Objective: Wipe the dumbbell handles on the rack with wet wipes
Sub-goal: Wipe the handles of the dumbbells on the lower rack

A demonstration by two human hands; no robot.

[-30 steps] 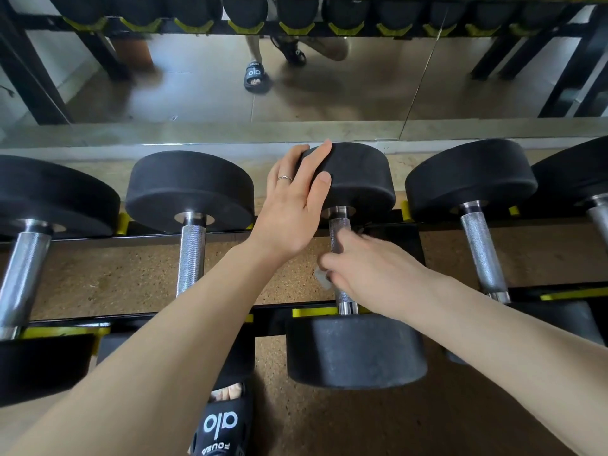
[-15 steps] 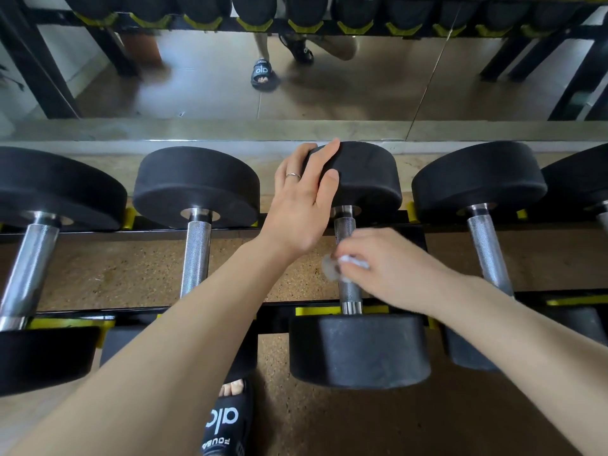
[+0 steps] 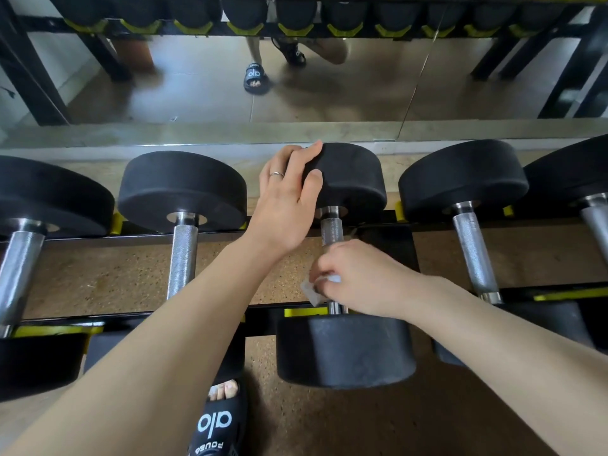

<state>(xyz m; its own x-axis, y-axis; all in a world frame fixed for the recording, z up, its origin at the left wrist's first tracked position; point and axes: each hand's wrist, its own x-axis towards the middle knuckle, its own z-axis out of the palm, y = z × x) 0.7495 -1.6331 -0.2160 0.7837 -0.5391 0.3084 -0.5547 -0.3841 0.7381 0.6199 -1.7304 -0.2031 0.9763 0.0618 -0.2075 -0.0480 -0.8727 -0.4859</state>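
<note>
Speckled cork-brown floor shows between the two black rails of the rack [image 3: 388,225]. Middle dumbbell [image 3: 345,350] spans both rails; its handle [image 3: 330,230] is bare only near the far rail. Left hand [image 3: 286,205], wearing a ring, curves over the far head, fingers wrapped on its edge. Right hand [image 3: 358,278] is curled round the handle near the front rail, pinching a wet wipe [image 3: 312,291], mostly hidden by the fingers. Neighbouring dumbbells [image 3: 182,189] stand apart on either side; the outermost are cut off. Sandalled foot [image 3: 217,422] lies under the front rail. Mirror [image 3: 197,93] rises behind.
</note>
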